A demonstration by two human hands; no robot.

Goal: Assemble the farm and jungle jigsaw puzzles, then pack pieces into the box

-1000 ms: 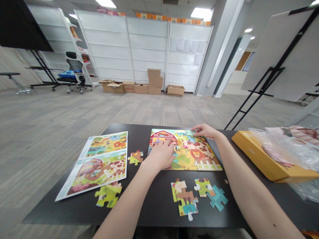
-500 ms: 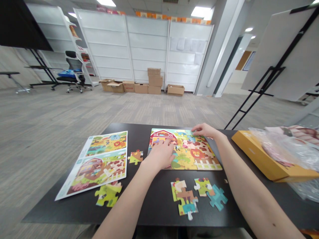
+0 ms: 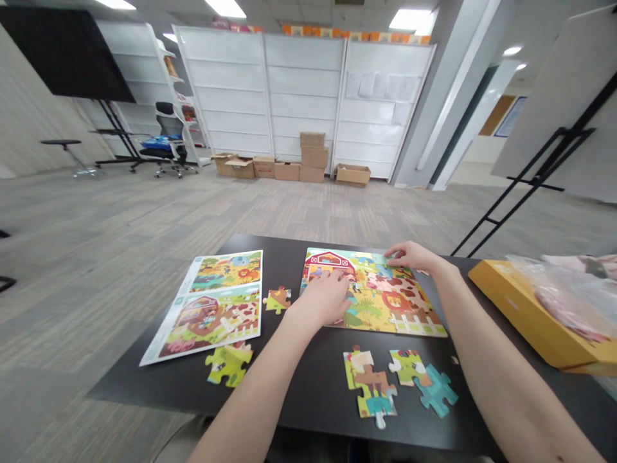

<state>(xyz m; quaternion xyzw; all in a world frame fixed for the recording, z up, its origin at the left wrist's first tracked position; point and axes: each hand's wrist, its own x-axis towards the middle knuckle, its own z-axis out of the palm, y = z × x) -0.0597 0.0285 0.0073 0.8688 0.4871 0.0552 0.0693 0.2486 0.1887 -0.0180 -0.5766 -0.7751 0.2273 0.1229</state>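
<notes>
A jigsaw puzzle with a red barn, a spotted cow, a lion and a white fence lies on the black table. My left hand rests flat on its left part, fingers spread over the area below the barn roof. At the top edge, my right hand touches the puzzle with its fingertips, fingers slightly bent and apart. A brown and green puzzle piece lies left of the puzzle. Nearer me are joined brown and green pieces, a green piece and a teal piece.
A printed picture sheet lies at the left, with green pieces by its lower edge. On the right stands a yellow box with clear plastic wrapping. Beyond the black table are cardboard boxes and white shelving.
The camera view has turned slightly left, so everything appears further right. Both hands stay at nearly the same places on the puzzle.
</notes>
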